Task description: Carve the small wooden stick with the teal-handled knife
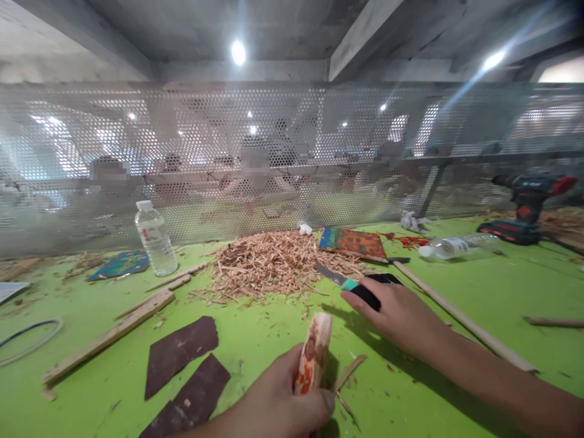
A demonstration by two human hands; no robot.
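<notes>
My left hand (287, 395) is wrapped round a short wooden piece (319, 337) at the bottom centre, its pale end pointing up and its side marked with red and orange. To the right and farther off, my right hand (392, 307) grips the black and green handle of a knife (333, 275). The knife's grey blade points left, over the right edge of a pile of wood shavings (269, 264). Knife and wooden piece are apart. Thin wood slivers (350, 372) lie just right of my left hand.
Brown sandpaper sheets (182, 353) and a wooden strip (109, 337) lie at left, near an upright water bottle (156, 240). At right are a long rod (465, 316), a lying bottle (456, 246) and a power drill (524, 207). A perforated screen (205, 152) stands behind the green table.
</notes>
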